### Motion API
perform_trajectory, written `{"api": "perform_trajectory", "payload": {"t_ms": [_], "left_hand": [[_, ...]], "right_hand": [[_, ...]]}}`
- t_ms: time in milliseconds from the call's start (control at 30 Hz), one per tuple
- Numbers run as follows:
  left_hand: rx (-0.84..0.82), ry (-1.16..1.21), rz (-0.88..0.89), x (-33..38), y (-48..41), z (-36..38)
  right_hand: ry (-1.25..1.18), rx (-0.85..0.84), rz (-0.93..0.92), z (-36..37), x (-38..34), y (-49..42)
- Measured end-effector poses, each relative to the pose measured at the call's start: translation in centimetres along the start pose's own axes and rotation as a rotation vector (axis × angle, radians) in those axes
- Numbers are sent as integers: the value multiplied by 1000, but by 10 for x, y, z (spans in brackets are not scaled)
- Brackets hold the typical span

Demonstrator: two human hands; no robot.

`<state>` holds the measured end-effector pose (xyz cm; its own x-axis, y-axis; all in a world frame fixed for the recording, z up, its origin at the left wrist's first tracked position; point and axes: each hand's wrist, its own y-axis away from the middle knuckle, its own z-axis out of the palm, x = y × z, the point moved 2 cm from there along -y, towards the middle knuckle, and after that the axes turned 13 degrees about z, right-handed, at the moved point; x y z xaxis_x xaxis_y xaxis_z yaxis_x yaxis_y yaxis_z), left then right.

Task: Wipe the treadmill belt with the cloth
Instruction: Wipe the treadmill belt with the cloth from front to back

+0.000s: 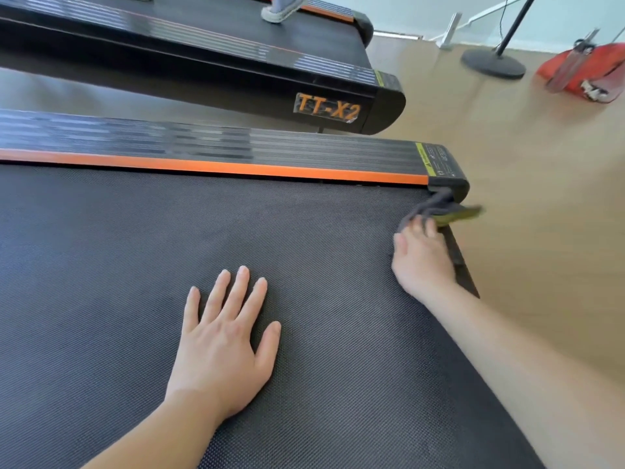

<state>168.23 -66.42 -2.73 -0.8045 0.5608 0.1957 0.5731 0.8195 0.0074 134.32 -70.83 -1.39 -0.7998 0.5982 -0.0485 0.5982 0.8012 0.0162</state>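
Head view looks down on the treadmill belt (101,265), a broad dark sheet with a fine woven grain that fills the lower left of the frame. The cloth (436,206) sits at right of centre, at the belt's far end corner, just below the orange-edged side rail (236,167). It is grey with a yellow-green patch, bunched into folds, and a bit blurred. The right hand (421,262) is on it, fingers (419,226) bent over the near edge and gripping the bunch. The left hand (220,346) lies flat on the belt at lower centre with its fingers (236,289) spread straight, holding nothing. From where I stand, that cloth looks soft, light and floppy, so it would crumple or slip out if pinched by a corner. I would gather it under the whole palm and press down. The belt looks rough and grippy, likely to drag at the fabric, and it may give or roll under a push, which the flat hand could steady. A second treadmill (236,72) runs across the top, with wooden floor (541,198) to the right.
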Motion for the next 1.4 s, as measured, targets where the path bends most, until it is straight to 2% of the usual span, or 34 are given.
{"api": "perform_trajectory", "payload": {"t_ms": [133,233,333,400,433,500,600,767,800,833,900,967,1000,1033,1133,1200,1300,1400], "left_hand": [[-11,4,-4,1,0,-1],[0,25,1,4,0,-3],[15,35,3,3,0,-7],[33,32,5,2,-1,-7],[39,30,3,2,0,-5],[40,48,-2,2,0,-2],[35,72,0,0,-2,0],[53,77,10,-2,-1,1],[54,82,9,-2,-1,0],[54,83,9,-2,-1,-1],[52,78,12,-2,-1,-1],[54,80,13,-1,-1,-3],[62,81,12,-1,-1,-5],[58,84,17,-1,0,-4],[45,87,17,-2,1,-6],[26,85,13,-1,0,-7],[-18,121,28,-2,2,-13],[-15,299,51,-13,4,-30]], "right_hand": [[-39,-44,-264,9,-85,33],[-66,-90,-357,7,-117,43],[-212,-39,-316,-6,-115,42],[-159,85,-287,-9,-109,41],[-85,88,-271,-8,-108,38],[26,-26,-217,-7,-108,27],[31,-172,-133,-1,-118,10],[-16,-81,-48,9,-155,9],[-34,-44,-106,9,-163,14],[-57,-33,-240,8,-172,23],[-144,-123,-612,12,-185,50],[-108,-181,-812,14,-180,63],[-63,-142,-809,11,-175,56],[-5,-88,-729,12,-166,43],[61,-20,-210,6,-126,5],[83,18,-77,2,-118,4],[37,-29,-277,-4,-140,41],[9,-188,-488,-9,-159,89]]}}
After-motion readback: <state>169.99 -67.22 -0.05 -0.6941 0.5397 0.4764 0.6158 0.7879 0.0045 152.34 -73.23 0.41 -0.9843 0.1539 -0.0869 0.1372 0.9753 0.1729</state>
